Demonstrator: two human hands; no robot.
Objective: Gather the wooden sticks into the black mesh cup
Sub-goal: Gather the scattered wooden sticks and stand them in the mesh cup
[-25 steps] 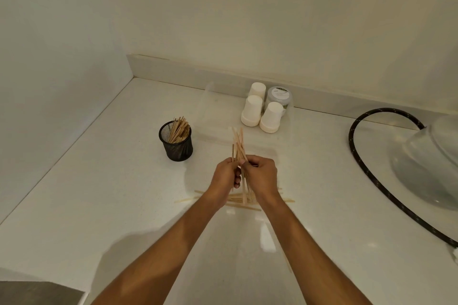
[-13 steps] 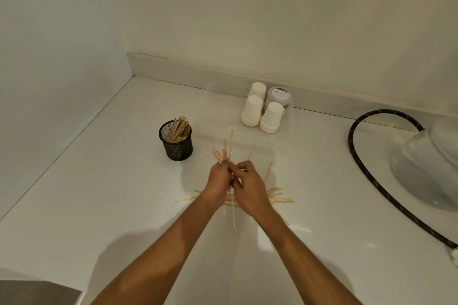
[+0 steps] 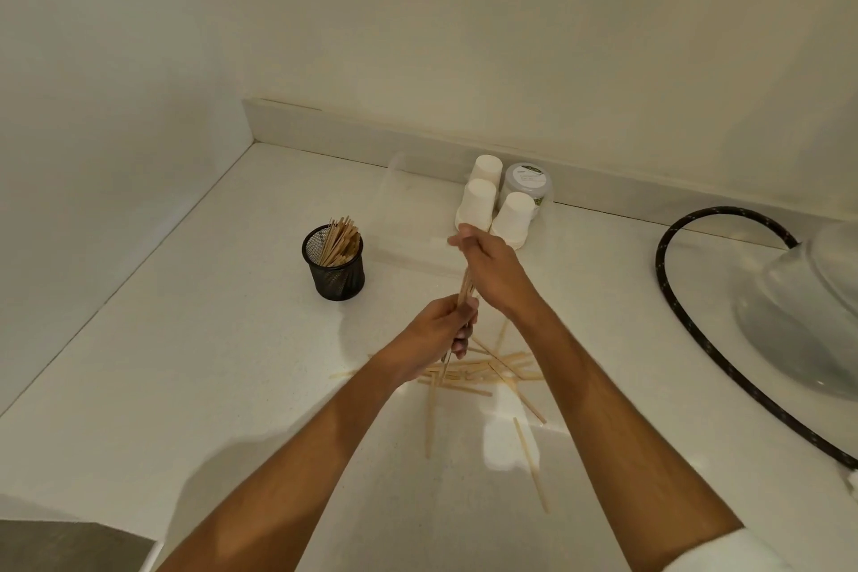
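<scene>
Head view: your left hand (image 3: 443, 330) grips a thin wooden-stick bundle (image 3: 465, 288), your right hand (image 3: 487, 267) squares its top; next, carry it left to the black mesh cup (image 3: 335, 267).

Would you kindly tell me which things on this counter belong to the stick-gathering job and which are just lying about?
Part of the job:
- black mesh cup, already holding sticks
- bundle of sticks gripped by the left hand, right hand on its top
- loose sticks scattered on the counter

Just lying about:
- three paper cups, upside down
- lidded tub
- black hose
- glass bowl
</scene>
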